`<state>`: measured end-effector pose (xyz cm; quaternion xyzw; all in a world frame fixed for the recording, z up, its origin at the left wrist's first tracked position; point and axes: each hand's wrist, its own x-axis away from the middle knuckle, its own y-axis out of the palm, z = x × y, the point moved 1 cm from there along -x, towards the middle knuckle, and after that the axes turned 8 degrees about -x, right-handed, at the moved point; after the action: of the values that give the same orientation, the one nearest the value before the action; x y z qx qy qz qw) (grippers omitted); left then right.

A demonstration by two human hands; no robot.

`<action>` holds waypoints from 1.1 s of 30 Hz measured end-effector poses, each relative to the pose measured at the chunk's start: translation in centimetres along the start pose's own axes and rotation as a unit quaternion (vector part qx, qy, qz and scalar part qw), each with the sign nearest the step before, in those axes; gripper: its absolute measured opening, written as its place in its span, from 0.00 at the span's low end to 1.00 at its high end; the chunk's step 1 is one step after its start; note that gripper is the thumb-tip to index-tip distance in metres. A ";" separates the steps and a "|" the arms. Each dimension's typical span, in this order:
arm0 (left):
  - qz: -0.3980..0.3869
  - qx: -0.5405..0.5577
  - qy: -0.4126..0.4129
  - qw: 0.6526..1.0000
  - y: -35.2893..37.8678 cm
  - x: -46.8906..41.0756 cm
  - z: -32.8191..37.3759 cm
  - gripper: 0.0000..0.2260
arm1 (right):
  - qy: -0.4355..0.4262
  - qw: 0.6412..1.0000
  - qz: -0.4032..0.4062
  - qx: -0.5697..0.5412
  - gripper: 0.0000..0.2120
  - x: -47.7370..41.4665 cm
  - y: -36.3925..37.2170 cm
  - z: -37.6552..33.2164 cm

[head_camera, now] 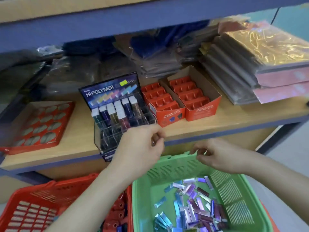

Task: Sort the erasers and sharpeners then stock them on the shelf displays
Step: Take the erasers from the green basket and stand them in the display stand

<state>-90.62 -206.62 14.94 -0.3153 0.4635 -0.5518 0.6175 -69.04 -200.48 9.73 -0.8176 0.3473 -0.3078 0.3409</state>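
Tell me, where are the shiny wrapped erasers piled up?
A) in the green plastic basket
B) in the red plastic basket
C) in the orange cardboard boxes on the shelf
A: the shiny foil-wrapped erasers lie loose on the bottom of the green plastic basket.

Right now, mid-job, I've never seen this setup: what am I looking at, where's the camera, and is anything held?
No machine here: a person's two bare hands, filmed by one head-worn camera looking down. The left hand is in front of the clear eraser display on the wooden shelf; the right hand hangs over the green basket of foil-wrapped erasers. A red basket holds red sharpeners. Two orange boxes have unfilled trays. Both hands' fingers are curled; blur hides whether they hold anything.
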 end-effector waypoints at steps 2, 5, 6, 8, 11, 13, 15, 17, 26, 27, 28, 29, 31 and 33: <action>-0.066 -0.010 0.001 0.998 4.6 2.5 -0.7 0.03 | 0.040 0.997 -0.048 0.045 0.13 0.3 2.9 2.9; -0.202 -0.024 -0.042 0.978 13.1 5.4 -2.7 0.06 | 0.098 0.988 -0.101 0.055 0.16 0.4 7.9 7.3; -0.247 -0.023 -0.062 0.967 16.0 6.4 -3.4 0.06 | 0.118 0.984 -0.118 0.063 0.17 0.5 9.5 8.6; -0.327 -0.026 -0.092 0.940 21.6 8.1 -4.8 0.08 | 0.156 0.974 -0.149 0.071 0.19 0.5 12.7 11.2; -0.436 -0.046 -0.102 0.893 28.3 10.4 -5.9 0.10 | 0.198 0.966 -0.166 0.026 0.25 -0.1 17.8 14.7; -0.478 -0.071 -0.080 0.872 31.7 11.6 -6.1 0.15 | 0.217 0.961 -0.170 0.016 0.30 -0.6 21.1 16.6; -0.477 -0.072 -0.081 0.872 34.5 12.6 -6.2 0.24 | 0.233 0.960 -0.151 0.023 0.35 -1.0 23.5 18.1; -0.444 -0.016 -0.142 0.884 36.3 13.3 -6.1 0.35 | 0.246 0.960 -0.130 0.006 0.42 -1.5 25.2 19.3; -0.358 0.078 -0.370 0.854 39.1 12.5 -6.2 0.26 | 0.298 0.948 -0.108 0.024 0.36 -3.7 27.6 20.7; -0.370 0.084 -0.374 0.846 39.2 12.6 -6.4 0.26 | 0.297 0.947 -0.124 0.023 0.34 -3.8 27.7 21.1; -0.383 0.097 -0.382 0.836 39.2 12.7 -6.6 0.25 | 0.297 0.945 -0.137 0.016 0.31 -3.8 27.8 21.4; -0.398 0.102 -0.385 0.826 39.1 12.8 -6.7 0.23 | 0.301 0.942 -0.150 0.005 0.28 -3.8 28.0 21.6; -0.425 0.074 -0.344 0.834 39.1 13.2 -6.6 0.19 | 0.290 0.942 -0.167 -0.004 0.25 -3.7 28.2 21.4; -0.429 0.015 -0.268 0.862 38.9 13.4 -6.2 0.16 | 0.257 0.952 -0.164 0.019 0.24 -3.6 28.7 21.2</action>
<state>-81.69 -211.48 -25.41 -0.6097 0.0908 -0.6629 0.4249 -65.71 -205.54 -25.63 -0.7496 0.2786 -0.5659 0.2006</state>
